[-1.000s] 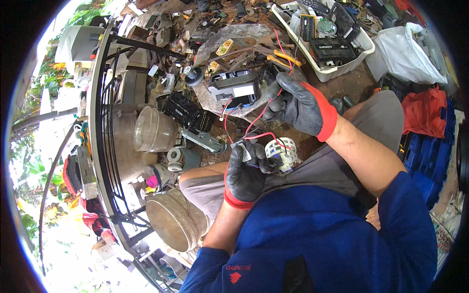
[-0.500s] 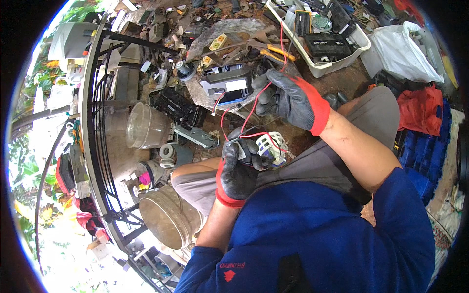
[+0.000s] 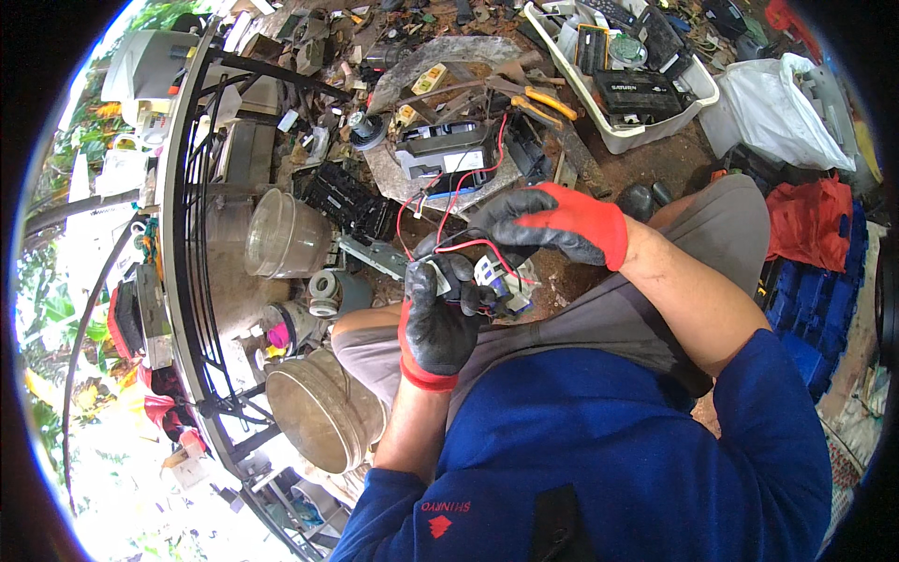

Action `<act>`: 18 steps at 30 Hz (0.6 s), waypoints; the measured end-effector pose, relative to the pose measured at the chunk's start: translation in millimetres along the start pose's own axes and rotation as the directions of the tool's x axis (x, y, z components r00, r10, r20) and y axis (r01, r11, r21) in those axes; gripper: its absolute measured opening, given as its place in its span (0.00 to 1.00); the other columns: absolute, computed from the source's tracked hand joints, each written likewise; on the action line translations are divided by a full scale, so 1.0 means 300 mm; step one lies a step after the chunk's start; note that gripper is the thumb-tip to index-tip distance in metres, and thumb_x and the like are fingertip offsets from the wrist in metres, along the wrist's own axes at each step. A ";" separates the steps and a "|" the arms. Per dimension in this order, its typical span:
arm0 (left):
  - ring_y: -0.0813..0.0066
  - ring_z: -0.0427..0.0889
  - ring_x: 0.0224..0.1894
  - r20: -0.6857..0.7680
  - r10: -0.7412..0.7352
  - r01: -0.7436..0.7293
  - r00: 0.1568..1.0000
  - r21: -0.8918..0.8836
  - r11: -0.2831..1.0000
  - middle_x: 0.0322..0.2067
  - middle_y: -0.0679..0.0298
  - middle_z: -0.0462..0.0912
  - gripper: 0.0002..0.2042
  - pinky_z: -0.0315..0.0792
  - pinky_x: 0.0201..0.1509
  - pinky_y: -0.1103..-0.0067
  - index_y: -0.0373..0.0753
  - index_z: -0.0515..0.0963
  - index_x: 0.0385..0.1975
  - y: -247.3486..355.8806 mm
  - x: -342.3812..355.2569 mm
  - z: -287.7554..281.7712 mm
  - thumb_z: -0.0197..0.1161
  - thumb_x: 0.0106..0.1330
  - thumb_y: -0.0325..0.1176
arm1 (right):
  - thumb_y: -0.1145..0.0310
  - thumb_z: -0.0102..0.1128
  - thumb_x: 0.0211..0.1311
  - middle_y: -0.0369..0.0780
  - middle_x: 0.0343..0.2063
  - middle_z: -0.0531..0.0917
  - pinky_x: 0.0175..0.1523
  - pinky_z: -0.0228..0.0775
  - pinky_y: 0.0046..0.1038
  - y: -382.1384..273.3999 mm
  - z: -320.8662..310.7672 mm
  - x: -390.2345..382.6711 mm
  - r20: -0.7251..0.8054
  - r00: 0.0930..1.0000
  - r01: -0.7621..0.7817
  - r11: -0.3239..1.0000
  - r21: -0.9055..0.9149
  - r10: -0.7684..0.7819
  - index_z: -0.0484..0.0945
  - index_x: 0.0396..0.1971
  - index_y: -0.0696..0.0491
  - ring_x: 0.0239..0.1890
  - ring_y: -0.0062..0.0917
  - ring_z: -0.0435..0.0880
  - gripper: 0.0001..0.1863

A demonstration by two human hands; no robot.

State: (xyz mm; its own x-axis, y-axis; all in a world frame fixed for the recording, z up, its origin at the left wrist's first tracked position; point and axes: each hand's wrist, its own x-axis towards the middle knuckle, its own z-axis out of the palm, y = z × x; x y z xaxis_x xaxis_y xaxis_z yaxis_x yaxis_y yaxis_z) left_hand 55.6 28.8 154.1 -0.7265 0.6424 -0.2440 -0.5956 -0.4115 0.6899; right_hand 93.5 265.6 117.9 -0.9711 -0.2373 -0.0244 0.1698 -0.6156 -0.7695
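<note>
Handling the red wire (image 3: pixel 473 244) at frame centre is best done gently, the labelled piece (image 3: pixel 442 279) clamped by fingers of the left hand (image 3: pixel 438 323); any right hand (image 3: pixel 554 225) grip cannot be told.

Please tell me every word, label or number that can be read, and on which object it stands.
I don't copy text, only locate it:
Blue shirt: red lettering by a red emblem.
Black box in white tub: pale lettering.
Pale label in left hand: too blurred to read.
White label on grey device: too small.
</note>
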 end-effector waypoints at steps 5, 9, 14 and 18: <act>0.76 0.77 0.31 -0.021 0.015 -0.016 1.000 -0.006 1.000 0.40 0.63 0.79 0.23 0.81 0.44 0.68 0.45 0.65 0.66 0.008 0.002 -0.007 0.53 0.77 0.48 | 0.72 0.64 0.63 0.37 0.46 0.87 0.56 0.75 0.27 0.004 -0.020 0.000 0.191 0.981 0.019 0.960 -0.281 0.037 0.81 0.52 0.57 0.48 0.20 0.83 0.17; 0.74 0.78 0.31 -0.015 0.042 -0.042 0.999 -0.018 0.999 0.40 0.61 0.83 0.16 0.77 0.43 0.72 0.45 0.73 0.57 0.005 0.002 -0.008 0.52 0.78 0.46 | 0.72 0.63 0.63 0.37 0.44 0.87 0.53 0.75 0.27 0.011 -0.016 -0.001 0.215 0.975 0.030 0.925 -0.378 0.056 0.81 0.52 0.57 0.47 0.20 0.83 0.17; 0.74 0.77 0.30 -0.019 0.041 -0.041 0.999 -0.037 0.998 0.40 0.61 0.83 0.17 0.77 0.40 0.75 0.46 0.74 0.58 0.010 0.004 -0.002 0.53 0.78 0.47 | 0.69 0.62 0.66 0.37 0.40 0.87 0.47 0.74 0.24 -0.018 -0.005 -0.011 0.171 0.983 -0.042 0.987 -0.155 0.069 0.81 0.50 0.58 0.41 0.18 0.83 0.15; 0.75 0.78 0.31 -0.106 -0.008 -0.006 0.994 -0.130 0.991 0.39 0.63 0.82 0.20 0.79 0.40 0.74 0.45 0.71 0.62 0.026 0.002 -0.008 0.54 0.76 0.48 | 0.67 0.61 0.68 0.37 0.39 0.87 0.45 0.73 0.22 -0.024 -0.005 -0.021 0.104 0.995 0.014 0.981 -0.193 0.006 0.81 0.49 0.59 0.39 0.17 0.83 0.15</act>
State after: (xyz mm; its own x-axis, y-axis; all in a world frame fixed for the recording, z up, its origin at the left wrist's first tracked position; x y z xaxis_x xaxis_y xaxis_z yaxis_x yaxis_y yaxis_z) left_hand 49.6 24.5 157.7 -0.7540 0.5734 -0.3205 -0.6308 -0.4959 0.5969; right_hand 98.1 272.6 122.7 -0.9474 -0.3178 0.0370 0.1208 -0.4623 -0.8784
